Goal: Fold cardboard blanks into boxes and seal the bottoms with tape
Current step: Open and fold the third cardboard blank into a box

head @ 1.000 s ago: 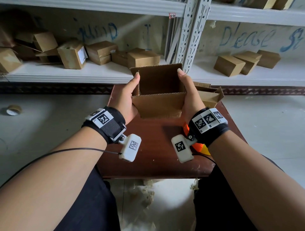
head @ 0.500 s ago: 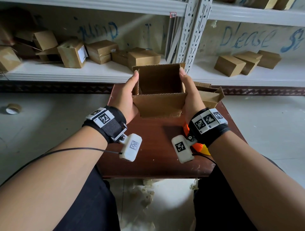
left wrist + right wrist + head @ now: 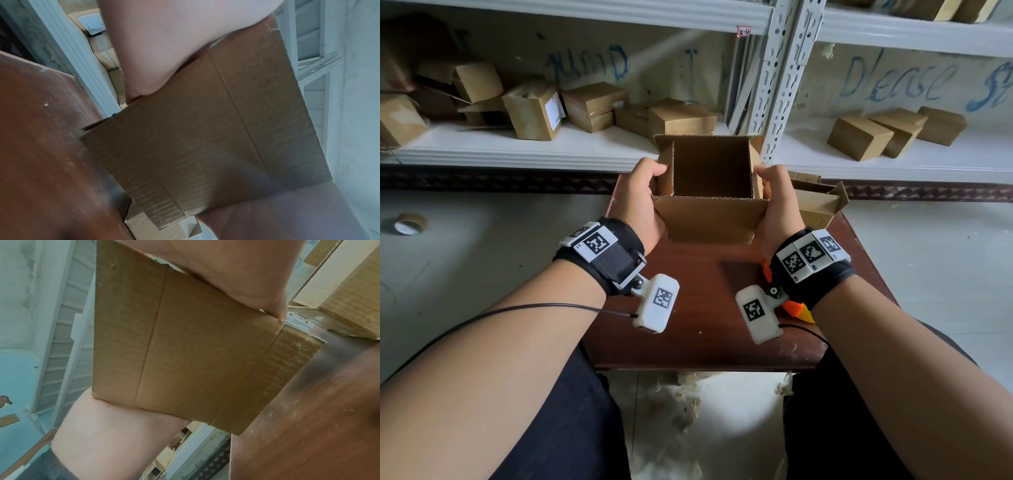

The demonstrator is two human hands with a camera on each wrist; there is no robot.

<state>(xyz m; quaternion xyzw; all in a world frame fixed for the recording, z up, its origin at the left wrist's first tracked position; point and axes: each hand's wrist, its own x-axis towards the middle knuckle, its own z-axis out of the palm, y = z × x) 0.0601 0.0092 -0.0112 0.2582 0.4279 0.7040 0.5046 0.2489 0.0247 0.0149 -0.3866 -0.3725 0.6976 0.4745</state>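
- Three boxes (image 3: 893,132) lie on the shelf's (image 3: 945,164) right bay; I count at least seven on its left bay.
- One brown table (image 3: 688,291) sits under my hands; the wrist views show its scuffs.
- One open cardboard box (image 3: 710,219) is held above it, my left hand (image 3: 635,205) and right hand (image 3: 779,205) gripping opposite sides, fingers curled over the rim.
- One tape roll (image 3: 409,223) shows only from the head.

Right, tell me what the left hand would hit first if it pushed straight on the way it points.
The left hand already grips the box, so that moves with it. Beyond, probably the closed carton on the shelf, though depth is unclear.
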